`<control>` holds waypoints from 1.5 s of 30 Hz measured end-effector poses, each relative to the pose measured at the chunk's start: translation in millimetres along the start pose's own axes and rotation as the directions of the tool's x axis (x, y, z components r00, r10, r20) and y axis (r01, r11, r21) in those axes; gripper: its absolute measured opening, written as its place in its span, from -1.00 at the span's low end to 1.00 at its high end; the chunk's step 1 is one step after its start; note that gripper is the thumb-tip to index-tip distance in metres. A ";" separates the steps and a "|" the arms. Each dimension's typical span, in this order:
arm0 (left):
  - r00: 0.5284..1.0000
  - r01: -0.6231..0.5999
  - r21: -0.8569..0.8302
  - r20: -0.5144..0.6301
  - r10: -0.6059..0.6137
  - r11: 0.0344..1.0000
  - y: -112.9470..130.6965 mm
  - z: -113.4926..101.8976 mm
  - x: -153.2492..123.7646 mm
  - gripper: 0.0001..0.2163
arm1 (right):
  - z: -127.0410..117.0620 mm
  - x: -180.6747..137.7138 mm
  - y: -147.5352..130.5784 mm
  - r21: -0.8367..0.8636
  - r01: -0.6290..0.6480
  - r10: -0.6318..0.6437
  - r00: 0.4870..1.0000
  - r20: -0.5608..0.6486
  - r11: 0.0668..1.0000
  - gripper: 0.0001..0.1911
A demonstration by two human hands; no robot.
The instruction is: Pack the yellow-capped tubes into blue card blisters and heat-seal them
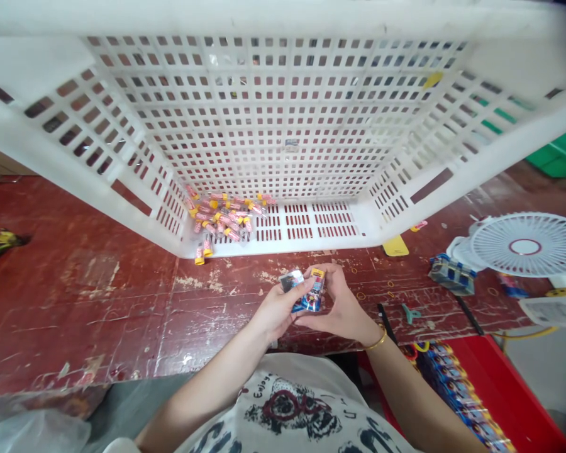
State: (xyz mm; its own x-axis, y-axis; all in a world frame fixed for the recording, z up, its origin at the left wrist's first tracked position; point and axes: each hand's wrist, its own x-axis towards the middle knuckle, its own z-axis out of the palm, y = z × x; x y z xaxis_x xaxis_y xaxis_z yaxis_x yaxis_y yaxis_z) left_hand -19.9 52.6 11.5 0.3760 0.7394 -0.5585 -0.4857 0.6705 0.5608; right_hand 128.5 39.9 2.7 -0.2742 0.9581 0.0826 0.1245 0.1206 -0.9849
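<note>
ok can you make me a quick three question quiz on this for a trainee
1. True or false: the tubes in the crate are gathered toward its left end, as the camera sees it.
2. The bracelet is worn on which side of the person: a) left or b) right?
3. Fill the gap: the left hand's ____ lies over the blue packaging.

Key: 1. true; 2. b; 3. thumb
</note>
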 end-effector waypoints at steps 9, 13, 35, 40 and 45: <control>0.997 -0.071 0.081 -0.005 0.072 0.994 0.8 3.8 -2.9 -0.72 | 7.9 0.7 3.2 -0.077 0.055 -0.063 0.994 -0.094 0.995 -0.31; 0.996 -0.089 0.111 0.001 0.090 0.990 0.1 0.9 -2.2 -0.71 | 8.3 -0.2 5.4 -0.123 0.060 -0.072 0.992 -0.099 0.991 -0.29; 0.992 -0.127 0.201 0.038 0.122 0.971 -10.2 -3.7 -0.5 -0.72 | -3.5 -7.9 -0.6 0.070 0.059 -0.054 0.996 -0.074 0.996 -0.54; 0.994 0.004 0.322 0.103 -0.039 0.947 -23.6 10.6 1.7 -0.70 | -30.9 -39.7 2.9 0.326 0.004 0.104 0.944 -0.312 0.945 -0.80; 0.980 0.062 0.441 0.144 -0.139 0.895 -37.0 27.9 13.9 -0.64 | -127.4 -186.7 24.8 0.180 -0.400 0.363 0.447 -0.817 0.899 -0.64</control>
State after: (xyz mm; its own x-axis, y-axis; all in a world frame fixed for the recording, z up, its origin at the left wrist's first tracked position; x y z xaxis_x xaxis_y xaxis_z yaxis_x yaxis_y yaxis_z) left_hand 25.4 39.8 0.1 0.5492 0.6402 -0.5371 -0.0633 0.6727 0.7372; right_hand 304.2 -102.9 -17.8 0.7018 0.6848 -0.1962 0.0495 -0.3217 -0.9455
